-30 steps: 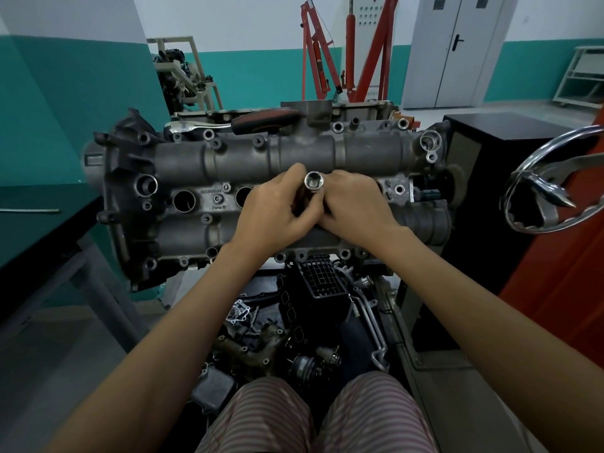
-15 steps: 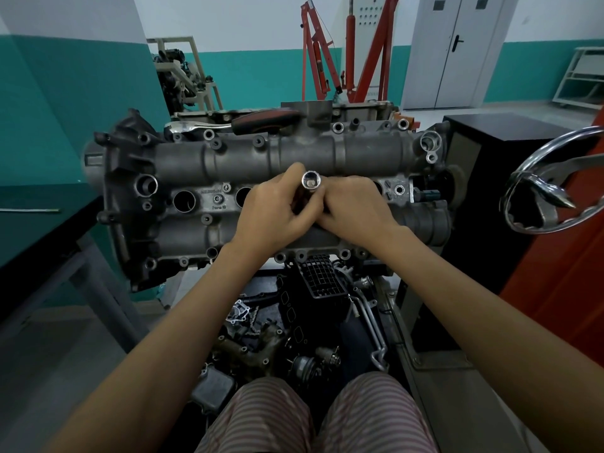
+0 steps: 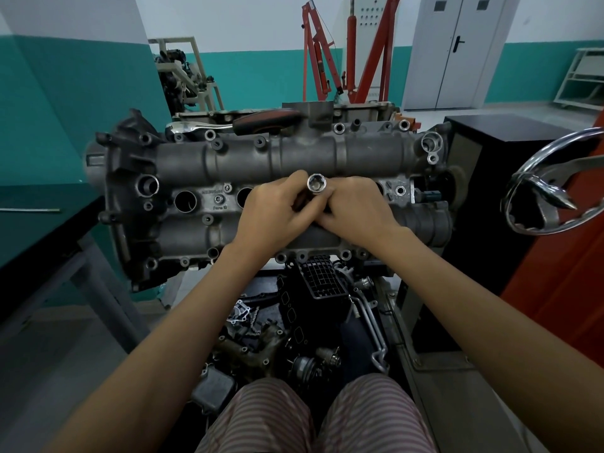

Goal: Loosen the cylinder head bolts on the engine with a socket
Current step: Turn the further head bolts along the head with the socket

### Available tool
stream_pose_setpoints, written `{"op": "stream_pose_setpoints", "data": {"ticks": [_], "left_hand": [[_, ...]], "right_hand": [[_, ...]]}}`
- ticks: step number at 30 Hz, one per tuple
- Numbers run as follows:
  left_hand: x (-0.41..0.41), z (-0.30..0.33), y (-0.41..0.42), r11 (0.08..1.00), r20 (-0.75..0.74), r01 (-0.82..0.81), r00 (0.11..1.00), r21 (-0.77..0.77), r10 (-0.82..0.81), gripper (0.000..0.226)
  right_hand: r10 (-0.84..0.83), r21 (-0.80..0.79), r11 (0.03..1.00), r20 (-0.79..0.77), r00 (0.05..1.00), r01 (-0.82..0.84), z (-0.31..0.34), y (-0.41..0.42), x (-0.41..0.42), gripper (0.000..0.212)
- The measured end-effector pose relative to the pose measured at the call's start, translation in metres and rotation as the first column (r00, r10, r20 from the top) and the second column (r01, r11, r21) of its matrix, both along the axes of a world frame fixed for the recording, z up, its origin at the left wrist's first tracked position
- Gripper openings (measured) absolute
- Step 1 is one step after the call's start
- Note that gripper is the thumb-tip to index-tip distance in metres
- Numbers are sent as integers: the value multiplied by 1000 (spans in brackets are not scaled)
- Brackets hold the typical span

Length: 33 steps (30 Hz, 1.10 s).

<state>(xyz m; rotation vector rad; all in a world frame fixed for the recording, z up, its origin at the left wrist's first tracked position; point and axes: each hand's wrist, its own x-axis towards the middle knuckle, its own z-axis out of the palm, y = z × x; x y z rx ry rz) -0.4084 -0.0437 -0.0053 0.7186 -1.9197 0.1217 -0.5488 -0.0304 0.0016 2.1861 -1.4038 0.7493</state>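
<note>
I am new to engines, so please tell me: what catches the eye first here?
The two bare hands, left hand and right hand, meet at the centre, gripping a shiny steel socket. Beneath them lies the wide grey cast-metal engine head; a red hoist frame stands behind.

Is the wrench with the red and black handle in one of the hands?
No, the wrench lies on the far edge of the engine, while the left hand and right hand both hold the socket.
</note>
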Motion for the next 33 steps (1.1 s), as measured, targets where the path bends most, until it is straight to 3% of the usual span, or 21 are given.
{"op": "stream_pose_setpoints", "data": {"ticks": [5, 11, 18, 33], "left_hand": [[1, 0, 0, 999, 20, 7, 1000, -31, -7, 37], [1, 0, 0, 1000, 32, 12, 999, -13, -12, 38], [0, 2, 2, 999, 81, -18, 997, -29, 20, 22], [0, -1, 0, 992, 75, -54, 995, -115, 63, 35]], "right_hand": [[-2, -7, 1000, 33, 999, 3, 1, 0, 1, 39], [-2, 3, 1000, 32, 999, 2, 1, 0, 0, 28], [-10, 5, 1000, 64, 998, 10, 3, 1, 2, 32], [-21, 17, 1000, 4, 1000, 21, 4, 3, 4, 29]]}}
